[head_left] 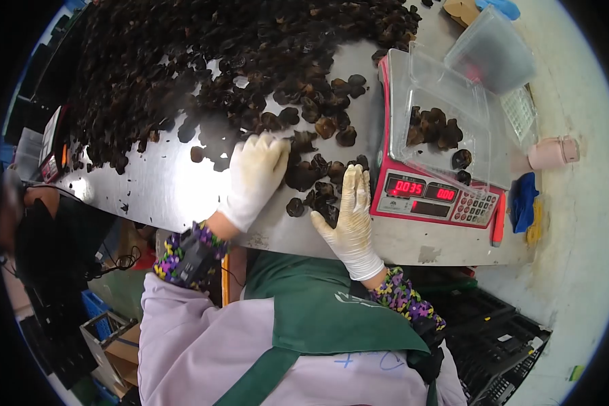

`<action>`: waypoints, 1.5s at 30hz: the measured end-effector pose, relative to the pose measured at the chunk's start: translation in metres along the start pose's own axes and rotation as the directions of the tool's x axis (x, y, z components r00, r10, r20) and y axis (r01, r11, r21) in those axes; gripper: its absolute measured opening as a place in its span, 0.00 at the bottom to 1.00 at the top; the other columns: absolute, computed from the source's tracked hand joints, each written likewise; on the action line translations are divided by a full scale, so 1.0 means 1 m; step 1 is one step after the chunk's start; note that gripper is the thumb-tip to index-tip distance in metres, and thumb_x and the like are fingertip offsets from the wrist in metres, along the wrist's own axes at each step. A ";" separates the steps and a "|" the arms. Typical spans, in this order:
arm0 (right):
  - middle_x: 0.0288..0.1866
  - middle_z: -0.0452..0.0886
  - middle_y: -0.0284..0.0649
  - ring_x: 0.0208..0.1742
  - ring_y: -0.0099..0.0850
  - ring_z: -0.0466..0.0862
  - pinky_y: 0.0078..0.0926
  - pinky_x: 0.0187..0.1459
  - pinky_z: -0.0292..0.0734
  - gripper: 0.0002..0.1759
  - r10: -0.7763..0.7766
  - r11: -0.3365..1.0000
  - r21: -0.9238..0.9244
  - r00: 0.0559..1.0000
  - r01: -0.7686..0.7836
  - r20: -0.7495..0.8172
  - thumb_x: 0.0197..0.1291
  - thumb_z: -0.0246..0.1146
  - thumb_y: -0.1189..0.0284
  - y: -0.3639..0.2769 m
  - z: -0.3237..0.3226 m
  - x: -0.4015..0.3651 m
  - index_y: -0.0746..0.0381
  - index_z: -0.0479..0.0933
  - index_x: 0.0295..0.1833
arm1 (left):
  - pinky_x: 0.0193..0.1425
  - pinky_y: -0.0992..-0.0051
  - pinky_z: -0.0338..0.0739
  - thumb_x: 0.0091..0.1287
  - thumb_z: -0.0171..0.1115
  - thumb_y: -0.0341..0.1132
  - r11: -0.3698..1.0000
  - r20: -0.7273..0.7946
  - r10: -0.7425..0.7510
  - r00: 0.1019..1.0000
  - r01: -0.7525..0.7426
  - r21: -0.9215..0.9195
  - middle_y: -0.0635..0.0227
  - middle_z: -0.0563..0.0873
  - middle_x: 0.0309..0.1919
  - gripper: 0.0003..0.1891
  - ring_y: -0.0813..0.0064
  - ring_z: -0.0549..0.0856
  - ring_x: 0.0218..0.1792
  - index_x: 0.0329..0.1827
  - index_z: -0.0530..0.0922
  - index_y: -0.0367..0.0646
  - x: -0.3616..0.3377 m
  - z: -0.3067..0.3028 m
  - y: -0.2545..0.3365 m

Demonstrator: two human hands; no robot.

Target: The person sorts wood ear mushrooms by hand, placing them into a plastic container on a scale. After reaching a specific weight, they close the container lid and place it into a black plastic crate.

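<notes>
My left hand (256, 177), in a white glove, has its fingers curled at the edge of loose dark wood ear mushrooms (303, 174). Whatever lies under those fingertips is hidden. On the other side of this small group, my right hand (352, 220), gloved too, rests flat with fingers stretched forward and thumb apart, its inner edge against the pieces. Right of it stands a red-framed digital scale (426, 196) reading 0.035 and 0.00. A clear plastic box (480, 152) on the scale holds several wood ear pieces (434, 128).
A large heap of wood ears (203, 61) covers the far metal table (155, 183). Beyond the scale stand clear containers (490, 54), a pink cup (553, 153), a blue cloth (523, 201) and a red-orange marker (499, 220). Another person's arm (40, 196) is at far left.
</notes>
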State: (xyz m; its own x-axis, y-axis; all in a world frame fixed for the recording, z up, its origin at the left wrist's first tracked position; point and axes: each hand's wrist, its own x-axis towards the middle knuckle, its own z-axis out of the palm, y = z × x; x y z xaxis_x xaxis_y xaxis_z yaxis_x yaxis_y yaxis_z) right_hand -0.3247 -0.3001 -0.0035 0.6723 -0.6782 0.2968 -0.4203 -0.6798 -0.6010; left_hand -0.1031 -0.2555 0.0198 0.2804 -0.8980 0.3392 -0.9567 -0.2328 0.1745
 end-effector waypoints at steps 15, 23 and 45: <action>0.82 0.53 0.60 0.82 0.59 0.54 0.51 0.81 0.51 0.57 -0.019 0.999 -0.034 1.000 0.018 -0.019 0.57 0.72 0.63 0.001 0.001 -0.001 0.71 0.46 0.83 | 0.49 0.60 0.79 0.61 0.71 0.35 0.955 0.049 0.108 0.993 -0.090 -0.281 0.63 0.85 0.36 0.15 0.58 0.86 0.42 0.52 0.84 0.50 0.037 0.003 0.001; 0.82 0.56 0.59 0.83 0.57 0.55 0.49 0.81 0.51 0.56 -0.040 0.999 -0.021 0.999 0.040 -0.005 0.57 0.72 0.64 0.000 0.001 0.000 0.70 0.47 0.83 | 0.63 0.63 0.70 0.60 0.73 0.53 0.981 -0.018 0.171 0.985 -0.172 -0.093 0.77 0.86 0.38 0.14 0.69 0.82 0.44 0.30 0.90 0.53 0.024 -0.021 -0.010; 0.82 0.55 0.59 0.82 0.58 0.56 0.50 0.80 0.53 0.55 -0.035 0.998 0.044 0.999 0.034 0.019 0.57 0.72 0.67 0.001 -0.001 0.000 0.69 0.47 0.83 | 0.58 0.65 0.74 0.65 0.67 0.31 0.763 -0.246 -0.382 0.891 0.454 0.461 0.68 0.87 0.42 0.07 0.64 0.85 0.45 0.45 0.86 0.50 -0.135 -0.116 -0.124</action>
State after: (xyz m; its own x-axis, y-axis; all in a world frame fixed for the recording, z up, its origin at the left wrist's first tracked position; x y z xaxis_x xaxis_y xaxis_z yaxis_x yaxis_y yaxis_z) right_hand -0.3259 -0.3008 -0.0029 0.6980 -0.6484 0.3038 -0.3698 -0.6898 -0.6225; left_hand -0.0137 -0.0620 0.0595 0.6340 -0.6193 0.4632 -0.6381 -0.7573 -0.1391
